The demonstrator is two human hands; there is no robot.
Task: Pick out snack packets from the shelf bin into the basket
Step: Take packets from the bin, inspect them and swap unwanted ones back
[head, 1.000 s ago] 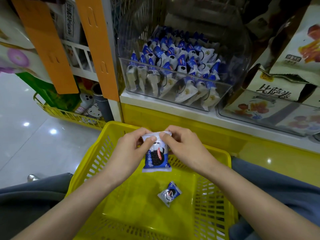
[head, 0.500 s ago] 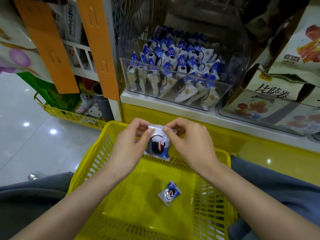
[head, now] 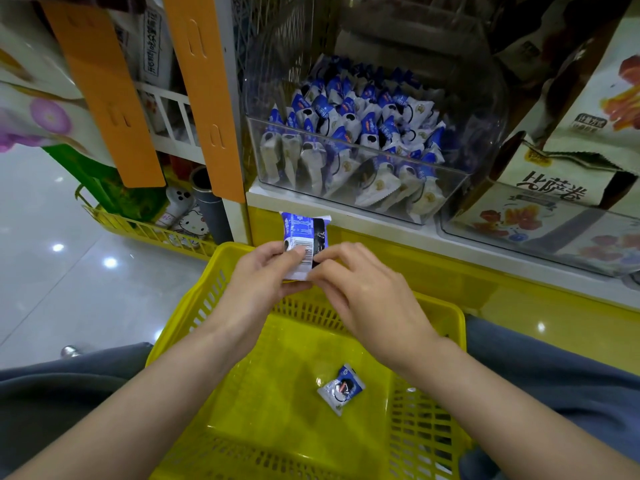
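I see the shelf (head: 381, 223) across the top of the view, and below it the yellow basket (head: 277, 410), which lies on the person's lap. On the shelf stands the clear bin (head: 453, 188), full of blue-and-white snack packets (head: 349, 123). Just beside the bin on the right are large printed bags (head: 554, 188). On the left two orange strips (head: 204, 98) hang in front of the shelf post, with a low wire basket (head: 138, 226) on the floor behind them. Nothing covers the bin's open top. Both hands are over the far rim of the basket, between it and the bin. The grip of the left hand (head: 256, 282) pinches one packet (head: 304, 233) with thumb and fingers, and the right hand (head: 363, 289) pinches the packet's right edge. The packet is upright, its barcode side facing me. One more packet (head: 341, 389) lies on the basket floor, apart from the hands.
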